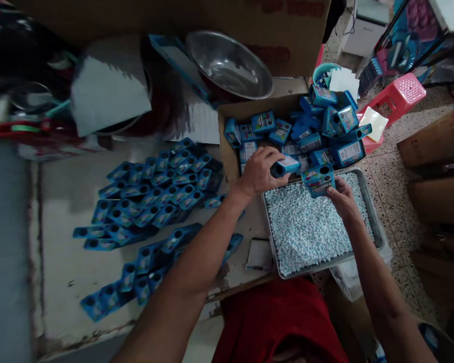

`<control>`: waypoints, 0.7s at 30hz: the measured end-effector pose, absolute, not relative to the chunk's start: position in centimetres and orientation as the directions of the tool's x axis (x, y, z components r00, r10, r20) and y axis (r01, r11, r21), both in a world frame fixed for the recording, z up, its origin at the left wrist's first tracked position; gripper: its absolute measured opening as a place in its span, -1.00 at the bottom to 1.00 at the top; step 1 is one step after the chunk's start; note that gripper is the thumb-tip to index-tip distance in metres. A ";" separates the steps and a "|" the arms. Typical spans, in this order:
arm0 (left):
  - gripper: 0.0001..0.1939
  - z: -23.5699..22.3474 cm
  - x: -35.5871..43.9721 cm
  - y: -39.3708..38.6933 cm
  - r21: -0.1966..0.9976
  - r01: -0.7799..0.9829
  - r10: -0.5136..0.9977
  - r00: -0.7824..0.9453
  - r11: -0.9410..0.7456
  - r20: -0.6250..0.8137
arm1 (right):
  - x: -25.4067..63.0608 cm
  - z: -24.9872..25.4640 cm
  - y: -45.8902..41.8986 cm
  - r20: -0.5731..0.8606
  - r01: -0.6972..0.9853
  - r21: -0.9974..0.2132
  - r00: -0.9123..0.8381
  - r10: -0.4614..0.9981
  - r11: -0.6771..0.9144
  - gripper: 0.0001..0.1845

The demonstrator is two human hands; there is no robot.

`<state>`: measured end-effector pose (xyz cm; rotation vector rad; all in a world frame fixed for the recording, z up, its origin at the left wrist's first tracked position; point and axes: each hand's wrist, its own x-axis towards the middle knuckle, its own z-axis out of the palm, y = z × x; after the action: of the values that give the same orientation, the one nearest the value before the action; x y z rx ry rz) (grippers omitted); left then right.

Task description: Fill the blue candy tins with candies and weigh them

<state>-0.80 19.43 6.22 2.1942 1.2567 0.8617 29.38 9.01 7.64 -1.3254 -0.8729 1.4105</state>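
Note:
My left hand point(262, 171) is closed round a small blue box point(287, 165) at the near edge of a cardboard carton point(230, 166). In my right hand point(342, 196) is another small blue printed box point(318, 180), with a dark round hole in its top. That box is over a metal tray point(378, 234) filled with small pale blue and white pellets point(313, 232). Many similar blue boxes point(281, 131) lie jumbled in the carton. To the left, rows of blue boxes with round holes point(151, 196) stand on the table point(64, 242).
Behind the carton a steel bowl point(234, 65) leans near a large cardboard box point(154, 17). A small flat container point(259, 254) lies left of the tray. A pink stool point(406, 96) and brown cartons point(434, 136) stand on the floor to the right.

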 end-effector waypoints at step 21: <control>-0.14 2.4 7.9 2.7 0.933 0.001 0.931 0.052 0.361 -0.360 | 28.0 4.1 -2.5 -0.492 -0.428 -0.780 -0.029 0.870 -0.456 -0.28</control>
<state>7.92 2.74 2.39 0.9518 1.3186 0.9024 28.02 -2.52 4.13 -1.2479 -0.5294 1.6719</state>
